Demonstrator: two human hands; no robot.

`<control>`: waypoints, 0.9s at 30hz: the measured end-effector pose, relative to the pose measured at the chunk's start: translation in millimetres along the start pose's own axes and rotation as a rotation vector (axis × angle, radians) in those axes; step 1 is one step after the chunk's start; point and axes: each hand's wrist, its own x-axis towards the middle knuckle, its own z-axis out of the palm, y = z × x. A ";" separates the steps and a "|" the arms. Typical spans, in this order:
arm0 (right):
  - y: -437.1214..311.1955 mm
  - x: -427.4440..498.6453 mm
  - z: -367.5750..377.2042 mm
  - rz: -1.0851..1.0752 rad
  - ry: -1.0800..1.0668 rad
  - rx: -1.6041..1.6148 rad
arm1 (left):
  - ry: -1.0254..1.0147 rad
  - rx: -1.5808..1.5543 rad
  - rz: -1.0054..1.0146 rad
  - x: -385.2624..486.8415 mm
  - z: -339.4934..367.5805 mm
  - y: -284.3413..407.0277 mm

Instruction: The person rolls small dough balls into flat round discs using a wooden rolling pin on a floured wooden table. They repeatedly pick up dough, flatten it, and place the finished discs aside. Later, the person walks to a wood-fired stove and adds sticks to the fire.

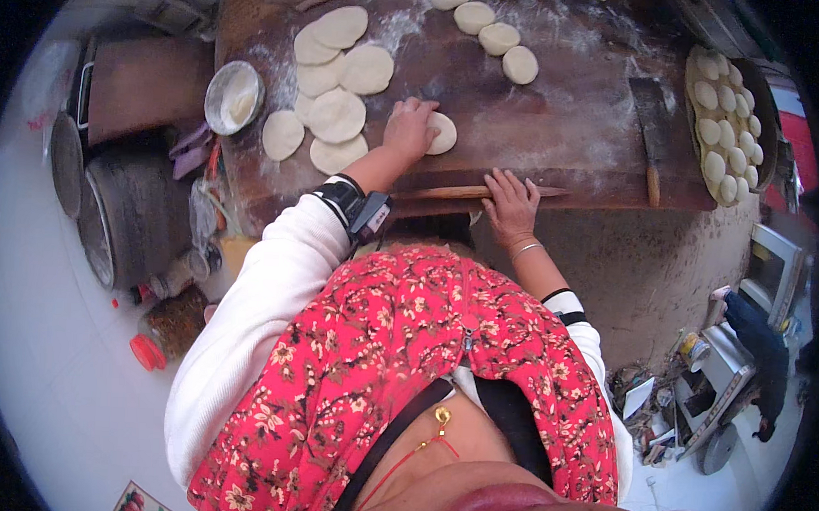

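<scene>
My left hand point(409, 129) rests at the left edge of a small flattened dough round point(443, 134) on the floured wooden board point(559, 132); whether its fingers pinch the dough is hard to see. My right hand point(513, 200) lies over a wooden rolling pin point(446, 191) along the board's near edge, the pin's tapered tip showing to its right. Rolled dough discs point(337, 116) overlap in a cluster left of my left hand. Several thick dough pieces point(499, 39) form a slanting row beyond my hands. Loose flour is scattered over the board.
A metal bowl point(234, 98) with a pale substance stands at the board's left edge. A cleaver point(650, 139) lies on the right, beside a round tray of dough balls point(726, 136). Left of the board are a large dark pot point(137, 209) and a red-lidded jar point(168, 327). Another person point(758, 353) is at far right.
</scene>
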 end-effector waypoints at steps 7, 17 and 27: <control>-7.0 -5.0 -7.1 -0.031 -0.094 -0.008 | -0.085 -0.035 -0.185 -40.4 16.7 31.6; -10.9 105.2 6.9 0.082 0.099 -0.135 | -0.410 0.036 -0.213 5.0 19.0 35.4; -26.5 92.4 9.0 0.087 0.055 -0.151 | -0.375 -0.028 -0.094 -8.5 16.9 21.3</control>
